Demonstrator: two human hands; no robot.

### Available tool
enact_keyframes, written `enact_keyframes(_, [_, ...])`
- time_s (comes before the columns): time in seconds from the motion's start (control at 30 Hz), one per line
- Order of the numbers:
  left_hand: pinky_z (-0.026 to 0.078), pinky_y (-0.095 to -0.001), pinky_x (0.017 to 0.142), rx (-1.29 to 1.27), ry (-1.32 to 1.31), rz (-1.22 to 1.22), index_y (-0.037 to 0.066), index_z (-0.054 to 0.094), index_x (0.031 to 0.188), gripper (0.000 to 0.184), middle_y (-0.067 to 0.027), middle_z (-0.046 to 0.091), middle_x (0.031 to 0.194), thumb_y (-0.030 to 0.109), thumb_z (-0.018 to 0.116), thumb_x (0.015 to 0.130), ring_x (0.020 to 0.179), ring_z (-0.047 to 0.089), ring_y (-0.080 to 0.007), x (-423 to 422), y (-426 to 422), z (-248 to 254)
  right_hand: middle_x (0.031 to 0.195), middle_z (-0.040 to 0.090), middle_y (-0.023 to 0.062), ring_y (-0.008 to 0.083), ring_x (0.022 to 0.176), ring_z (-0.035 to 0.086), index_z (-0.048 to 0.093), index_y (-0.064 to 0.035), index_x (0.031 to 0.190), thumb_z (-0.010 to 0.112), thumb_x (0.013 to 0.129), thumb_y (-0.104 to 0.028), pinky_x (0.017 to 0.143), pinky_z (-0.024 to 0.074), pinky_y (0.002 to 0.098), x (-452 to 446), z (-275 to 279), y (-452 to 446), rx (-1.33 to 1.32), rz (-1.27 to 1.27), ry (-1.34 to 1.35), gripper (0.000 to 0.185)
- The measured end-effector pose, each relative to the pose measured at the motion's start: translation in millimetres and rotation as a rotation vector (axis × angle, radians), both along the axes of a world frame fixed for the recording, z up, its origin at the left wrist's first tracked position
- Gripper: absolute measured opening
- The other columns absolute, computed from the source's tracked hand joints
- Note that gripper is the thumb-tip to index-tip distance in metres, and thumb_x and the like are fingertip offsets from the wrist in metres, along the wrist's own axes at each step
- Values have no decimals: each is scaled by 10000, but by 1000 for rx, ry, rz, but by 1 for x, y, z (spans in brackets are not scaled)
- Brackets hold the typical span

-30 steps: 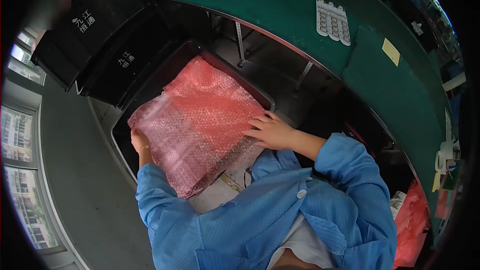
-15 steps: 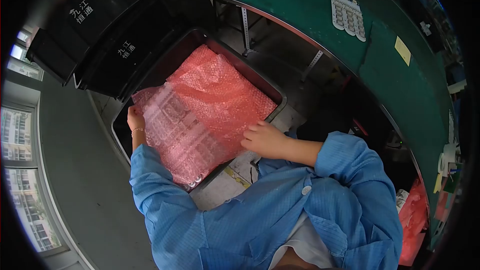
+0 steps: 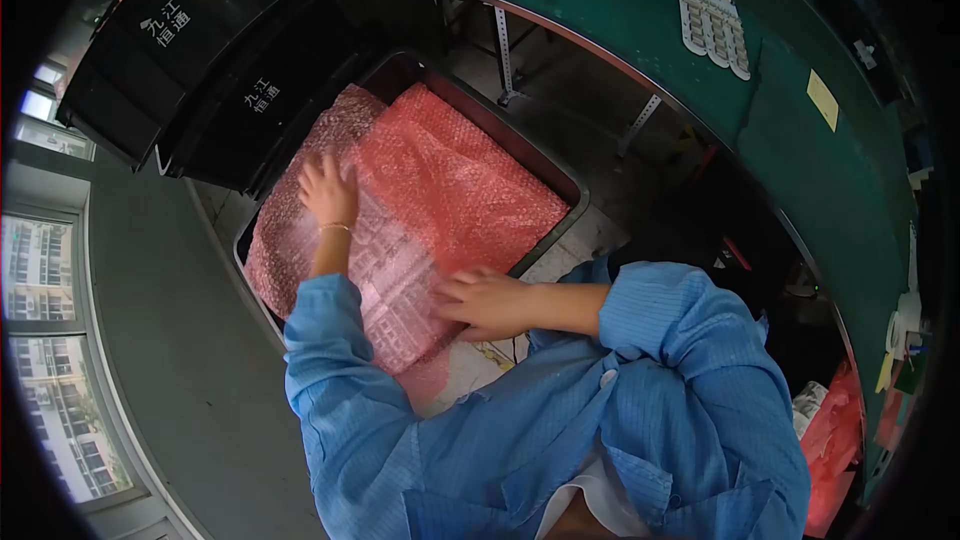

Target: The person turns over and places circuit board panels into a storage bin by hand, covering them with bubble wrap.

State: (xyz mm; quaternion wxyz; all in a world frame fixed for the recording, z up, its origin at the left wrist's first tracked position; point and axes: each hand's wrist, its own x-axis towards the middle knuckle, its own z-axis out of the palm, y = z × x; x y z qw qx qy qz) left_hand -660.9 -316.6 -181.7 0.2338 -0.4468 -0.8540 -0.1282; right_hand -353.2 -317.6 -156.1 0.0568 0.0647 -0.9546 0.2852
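Note:
Pink bubble wrap (image 3: 450, 170) lies in layers inside a black plastic bin (image 3: 583, 202). Pale, flat, board-like pieces (image 3: 385, 280) show faintly through its near left part; what they are I cannot make out. My left hand (image 3: 330, 192) rests on the wrap with spread fingers, palm down. At the wrap's near right edge, my right hand (image 3: 488, 302) is slightly blurred, its fingers stretched out over the pale pieces. A flap of wrap (image 3: 425, 380) hangs over the bin's near side.
Black bins with white lettering (image 3: 262, 96) stand tilted at the back left. A green workbench (image 3: 600, 0) curves along the right, carrying a panel of white strips (image 3: 714, 28) and a yellow note (image 3: 823, 100). More pink wrap (image 3: 835, 430) is at lower right.
My left hand has gone from the bin's left edge onto the wrap, fingers now spread. My right hand has shifted left. The wrap now spreads farther left and drapes over the near side.

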Motion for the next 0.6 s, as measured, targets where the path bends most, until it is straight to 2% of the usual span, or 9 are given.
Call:
enact_keyframes(0.03, [355, -479, 897, -65, -49, -65, 265, 444, 1268, 578, -111, 441, 1213, 342, 650, 733, 1098, 418, -305, 24, -9, -7, 1159, 503, 110, 306, 1069, 472, 478, -146, 1219, 631, 769, -290, 896, 388, 443, 1, 0, 4, -1, 10, 2, 497])
enact_keyframes(0.1, [336, -494, 929, -252, -253, -226, 285, 406, 1303, 603, -136, 406, 1264, 389, 623, 751, 1144, 392, -327, 64, -37, -24, 1217, 469, 121, 304, 1110, 456, 475, -141, 1222, 637, 759, -304, 914, 378, 447, 2, -1, 7, -31, 97, -451, 518])
enact_keyframes(0.13, [336, -494, 929, -256, -260, -213, 285, 406, 1303, 603, -136, 406, 1264, 389, 623, 751, 1144, 392, -327, 72, -52, -31, 1217, 469, 121, 304, 1110, 456, 475, -141, 1222, 637, 759, -304, 914, 378, 447, 0, -3, 3, -36, 111, -455, 518])
enact_keyframes(0.23, [304, -501, 975, -462, -260, -333, 304, 390, 1316, 604, -140, 342, 1348, 430, 600, 763, 1216, 343, -336, 83, -90, -52, 1198, 478, 114, 295, 1108, 464, 480, -138, 1219, 625, 767, -291, 910, 381, 456, -1, -13, -16, 8, 180, -371, 499])
enact_keyframes(0.3, [295, -504, 987, -572, -78, -229, 285, 399, 1312, 595, -132, 322, 1375, 432, 600, 771, 1211, 360, -329, 59, -113, -58, 1111, 523, 77, 283, 1063, 491, 484, -140, 1213, 628, 762, -253, 887, 398, 440, -4, -19, -23, -46, 167, -8, 487])
enact_keyframes(0.43, [287, -498, 993, -492, -132, -138, 274, 387, 1327, 596, -143, 301, 1390, 393, 596, 782, 1215, 354, -341, 34, -140, -63, 1090, 549, 74, 282, 1027, 522, 532, -113, 1152, 632, 759, -200, 866, 424, 402, -4, -2, -13, -107, 103, -1, 414])
enact_keyframes(0.5, [281, -499, 998, -459, -161, -130, 272, 384, 1331, 598, -147, 296, 1392, 383, 596, 783, 1223, 345, -347, 28, -153, -64, 1052, 584, 93, 280, 974, 560, 588, -77, 1053, 617, 780, -145, 829, 452, 363, -5, 10, -6, -315, 203, -139, 282])
enact_keyframes(0.53, [278, -499, 1000, -446, -177, -124, 271, 382, 1333, 599, -149, 294, 1393, 378, 597, 784, 1226, 340, -349, 25, -161, -64, 1052, 584, 93, 280, 974, 560, 588, -77, 1053, 617, 780, -145, 829, 452, 363, -4, 28, -3, -313, 197, -136, 282])
enact_keyframes(0.6, [272, -499, 1005, -422, -208, -109, 269, 378, 1337, 601, -153, 289, 1395, 367, 597, 785, 1234, 331, -354, 21, -176, -64, 978, 608, 106, 260, 908, 587, 619, -44, 968, 583, 812, -90, 778, 468, 346, 6, 72, 4, -711, 179, 1, 166])
